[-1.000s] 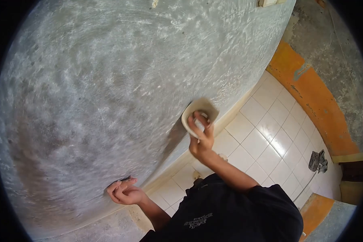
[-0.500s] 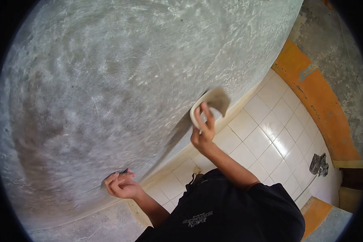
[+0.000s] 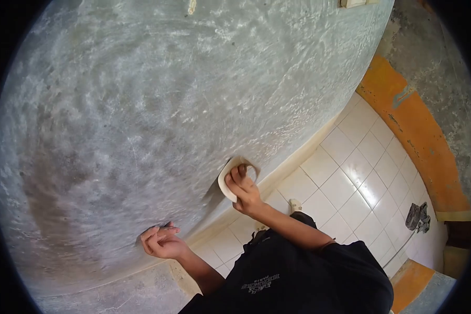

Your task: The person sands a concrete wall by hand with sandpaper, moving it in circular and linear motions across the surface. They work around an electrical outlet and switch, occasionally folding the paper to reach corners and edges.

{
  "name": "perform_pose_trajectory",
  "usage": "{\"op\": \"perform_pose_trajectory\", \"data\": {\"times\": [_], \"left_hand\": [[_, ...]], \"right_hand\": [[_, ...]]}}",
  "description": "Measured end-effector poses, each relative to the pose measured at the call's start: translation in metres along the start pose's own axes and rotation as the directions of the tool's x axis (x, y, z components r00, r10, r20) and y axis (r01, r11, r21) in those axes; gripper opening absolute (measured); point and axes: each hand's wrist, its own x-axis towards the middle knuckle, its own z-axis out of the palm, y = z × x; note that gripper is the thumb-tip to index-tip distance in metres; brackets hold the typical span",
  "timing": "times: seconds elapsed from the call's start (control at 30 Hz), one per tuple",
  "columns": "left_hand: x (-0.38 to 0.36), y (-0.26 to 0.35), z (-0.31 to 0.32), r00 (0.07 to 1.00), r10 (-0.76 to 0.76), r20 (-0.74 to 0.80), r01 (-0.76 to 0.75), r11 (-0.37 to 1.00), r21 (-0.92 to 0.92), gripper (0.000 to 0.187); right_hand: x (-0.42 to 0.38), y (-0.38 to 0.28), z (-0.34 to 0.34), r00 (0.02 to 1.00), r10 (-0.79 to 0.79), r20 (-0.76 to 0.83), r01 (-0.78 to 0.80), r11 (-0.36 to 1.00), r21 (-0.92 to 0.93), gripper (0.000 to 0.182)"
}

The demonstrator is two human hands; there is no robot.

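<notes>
My right hand (image 3: 247,194) is closed round a curled, pale-backed sheet of sandpaper (image 3: 226,180). The sheet bends up around my fingers, and its edge lies against the grey plastered wall (image 3: 125,115). Lower and to the left, my left hand (image 3: 163,244) rests by the same wall. Its fingers are loosely bent and apart, palm partly showing. A dark patch sits by its fingertips; whether it is shadow or dirt I cannot make out.
White floor tiles (image 3: 345,180) run along the foot of the wall. An orange painted band (image 3: 411,115) borders a rough grey surface on the right. A dark crumpled thing (image 3: 417,217) lies on the tiles. Pale fittings (image 3: 353,2) show on the wall at the top.
My right hand has moved down and left along the wall with the sandpaper. My left hand stays nearly where it was. The view has shifted slightly, bringing the wall fittings into sight.
</notes>
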Motion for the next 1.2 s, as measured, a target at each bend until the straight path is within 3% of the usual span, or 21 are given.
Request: {"op": "perform_pose_trajectory", "data": {"times": [0.1, 0.13, 0.2, 0.37, 0.47, 0.53, 0.67, 0.77, 0.87, 1.03, 1.17, 1.2], "left_hand": [[0.001, 0.003, 0.0, 1.0, -0.015, -0.003, 0.015, 1.0, -0.009, 0.018], [0.002, 0.003, 0.0, 1.0, -0.017, 0.009, 0.017, 1.0, -0.021, 0.018], [0.0, 0.002, 0.0, 1.0, -0.018, 0.018, 0.018, 0.999, -0.027, 0.018], [0.0, 0.0, -0.004, 0.999, -0.018, 0.039, 0.02, 0.999, -0.042, 0.019], [0.001, -0.003, -0.004, 0.998, 0.03, 0.047, -0.028, 0.998, -0.05, 0.018], [-0.003, -0.004, -0.002, 0.997, 0.071, 0.021, -0.071, 0.997, 0.039, 0.017], [-0.014, 0.001, 0.017, 0.995, 0.06, -0.081, -0.053, 0.995, 0.087, 0.017], [-0.027, 0.005, 0.022, 0.989, 0.117, -0.09, -0.084, 0.947, 0.309, 0.017], [-0.05, 0.003, 0.037, 0.976, 0.195, -0.099, -0.16, 0.945, 0.284, 0.019], [-0.08, -0.002, 0.06, 0.944, 0.316, 0.099, -0.331, 0.891, 0.31, 0.019], [-0.098, 0.01, 0.098, 0.917, 0.397, 0.043, -0.372, 0.809, 0.456, 0.036], [-0.101, 0.014, 0.106, 0.933, 0.357, 0.052, -0.34, 0.822, 0.456, 0.042]], "right_hand": [[0.016, 0.013, -0.005, 0.994, 0.01, -0.112, -0.016, 0.998, -0.053, 0.057], [0.029, 0.015, -0.005, 0.974, 0.09, -0.206, -0.114, 0.988, -0.108, 0.057], [0.066, 0.006, -0.025, 0.956, 0.116, -0.269, -0.149, 0.983, -0.105, 0.058], [0.049, -0.004, -0.025, 0.998, -0.053, -0.047, 0.049, 0.995, -0.081, 0.058], [0.059, 0.018, -0.037, 0.98, 0.054, -0.19, -0.071, 0.994, -0.085, 0.062], [0.11, 0.014, -0.071, 0.957, 0.14, -0.256, -0.162, 0.985, -0.066, 0.056], [0.173, 0.013, -0.112, 0.961, 0.09, -0.261, -0.117, 0.989, -0.088, 0.057], [0.136, 0.018, -0.102, 0.987, 0.089, -0.135, -0.103, 0.99, -0.1, 0.067], [0.109, 0.024, -0.09, 0.986, 0.019, -0.164, -0.058, 0.97, -0.236, 0.064], [0.177, 0.037, -0.121, 0.962, -0.101, -0.254, 0.032, 0.965, -0.261, 0.061], [0.208, 0.037, -0.139, 0.968, -0.153, -0.196, 0.104, 0.965, -0.241, 0.061], [0.204, 0.035, -0.14, 0.975, -0.151, -0.163, 0.111, 0.966, -0.234, 0.061]]}}
